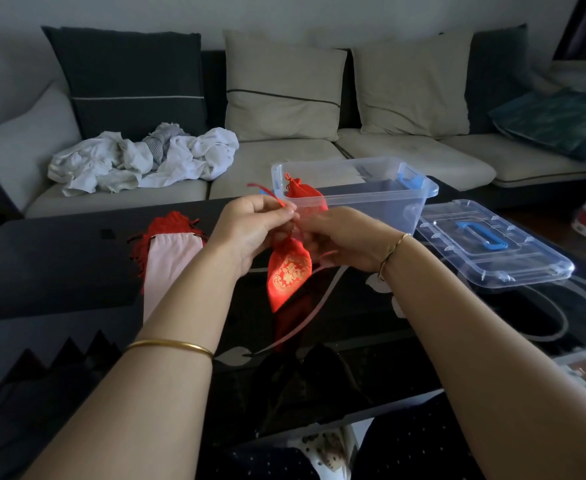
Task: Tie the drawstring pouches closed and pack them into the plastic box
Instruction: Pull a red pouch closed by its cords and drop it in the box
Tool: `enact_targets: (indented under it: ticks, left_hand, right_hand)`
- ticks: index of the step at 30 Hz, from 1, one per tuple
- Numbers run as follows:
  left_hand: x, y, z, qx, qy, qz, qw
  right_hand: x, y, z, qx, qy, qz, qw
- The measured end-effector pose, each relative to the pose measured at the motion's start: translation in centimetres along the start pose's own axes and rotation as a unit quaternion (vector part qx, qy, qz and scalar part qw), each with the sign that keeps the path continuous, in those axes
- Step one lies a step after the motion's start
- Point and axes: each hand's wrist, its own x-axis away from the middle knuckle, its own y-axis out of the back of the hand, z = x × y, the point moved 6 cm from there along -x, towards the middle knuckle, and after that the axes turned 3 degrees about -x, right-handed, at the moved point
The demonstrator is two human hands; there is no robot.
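Forearms: both reach forward from the bottom edge over the table, with a thin bangle on the left.
Sofa: behind the table, carrying cushions and a heap of white laundry; not involved in the task.
Table: dark and glossy. Reflections make a dropped red cord hard to spot.
Box: clear plastic, open, just behind the hands. One tied pouch leans at its near left corner. The near wall stands between the hands and the inside, so each pouch must be lifted over it.
Lid: off, flat on the table to the right of the box, touching nothing in use.
Pile of pouches: on the left, partly under a pale sheet, not yet tied.
Held pouch: red with gold pattern, hanging above the table between both hands.
Left hand: fingertips pinched narrow on the cord at the pouch neck.
Right hand: fingers curled around the neck and the other cord end; exact hold hidden.
Risk, slip: if either pinch loosens, the knot probably opens and the pouch drops.
Risk, uneven pull: may leave the neck gaping.
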Motion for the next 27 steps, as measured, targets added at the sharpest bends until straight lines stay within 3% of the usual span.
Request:
enact_targets:
  ticks: [1, 3, 5, 8, 12, 17, 22, 27]
  left_hand:
    - [-0.1, 0.0, 0.0, -0.010, 0.000, 0.002, 1.000]
    - [-0.1, -0.2, 0.0, -0.027, 0.000, 0.016, 1.000]
    - [0.0, -0.7, -0.1, -0.042, -0.011, 0.044, 0.998]
    - [0.1, -1.0, -0.8, -0.138, -0.086, 0.063, 0.985]
    - [0.4, -1.2, -2.1, -0.344, -0.235, -0.015, 0.909]
    - [1.2, -1.1, -2.7, -0.362, -0.317, -0.076, 0.874]
    - [1.0, -0.6, -2.5, -0.330, -0.334, -0.080, 0.879]
    - [0.2, 0.3, -1.1, -0.196, -0.201, -0.067, 0.957]
  right_hand:
    - [0.0, 0.1, -0.2, 0.061, -0.014, -0.004, 0.998]
    - [-0.6, 1.0, 0.0, 0.155, 0.037, -0.089, 0.983]
    - [-1.1, 1.9, 0.6, 0.125, 0.120, -0.175, 0.969]
    - [-1.6, 0.8, 0.2, -0.038, 0.129, -0.113, 0.984]
    - [-2.1, 0.3, -1.5, -0.106, 0.054, -0.058, 0.991]
    - [-1.7, -0.5, -1.8, -0.191, 0.013, 0.025, 0.981]
    - [-1.5, -0.8, -1.6, -0.216, 0.010, 0.069, 0.974]
    - [-1.7, 0.9, -1.3, -0.174, 0.056, -0.060, 0.981]
